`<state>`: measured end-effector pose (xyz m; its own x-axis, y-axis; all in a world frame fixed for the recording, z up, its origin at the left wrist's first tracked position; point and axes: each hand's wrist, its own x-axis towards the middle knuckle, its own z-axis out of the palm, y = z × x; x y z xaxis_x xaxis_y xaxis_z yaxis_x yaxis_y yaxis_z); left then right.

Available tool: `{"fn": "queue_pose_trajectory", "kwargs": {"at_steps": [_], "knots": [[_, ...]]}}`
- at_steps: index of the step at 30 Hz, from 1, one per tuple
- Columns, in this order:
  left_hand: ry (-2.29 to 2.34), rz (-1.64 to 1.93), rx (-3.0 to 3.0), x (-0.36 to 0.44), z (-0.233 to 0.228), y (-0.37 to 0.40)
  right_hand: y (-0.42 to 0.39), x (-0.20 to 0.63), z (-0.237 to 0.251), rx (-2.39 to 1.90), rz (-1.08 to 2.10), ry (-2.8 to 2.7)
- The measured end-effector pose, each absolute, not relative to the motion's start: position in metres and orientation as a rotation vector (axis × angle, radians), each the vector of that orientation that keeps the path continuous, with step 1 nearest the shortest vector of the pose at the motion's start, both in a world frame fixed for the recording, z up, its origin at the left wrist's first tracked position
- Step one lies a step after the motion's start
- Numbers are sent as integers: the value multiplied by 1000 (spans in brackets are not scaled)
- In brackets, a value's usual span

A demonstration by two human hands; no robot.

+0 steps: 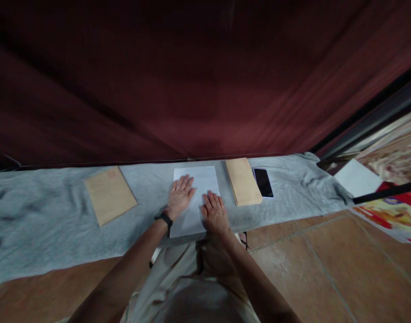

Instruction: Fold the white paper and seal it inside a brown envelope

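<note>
Grey cloth [302, 188] bears paper [193, 213], envelopes [244, 181], contents hidden

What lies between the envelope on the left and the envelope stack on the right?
In the head view, white paper lies there on the grey cloth, with the left hand and right hand resting on it.

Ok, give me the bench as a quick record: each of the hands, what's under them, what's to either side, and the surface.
left hand: open, palm down on the white paper, dark wristband on that wrist
right hand: open, palm down at the paper's right side
left side: tan envelope, lying at an angle, apart from the paper
right side: stack of tan envelopes, then a phone, screen dark
surface: grey cloth
floor: brown tiles
</note>
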<state>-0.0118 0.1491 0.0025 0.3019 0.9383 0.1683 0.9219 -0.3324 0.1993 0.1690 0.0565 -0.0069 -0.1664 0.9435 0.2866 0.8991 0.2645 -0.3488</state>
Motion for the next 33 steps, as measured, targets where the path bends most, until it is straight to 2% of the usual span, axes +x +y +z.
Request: {"fn": "queue_pose_trajectory", "kwargs": {"at_steps": [10,17,26,33], "knots": [[2012,384,2319,-36,6,186,55,168,-2,-1685,118,-2106],[1564,390,2594,-7,7,136,59,167,-2,-1697,156,-2060],[1546,357,2652,-7,12,119,89,143,-8,-1682,158,-2082],[1644,447,2580,-30,8,97,70,169,-9,-1716,76,-2104]]}}
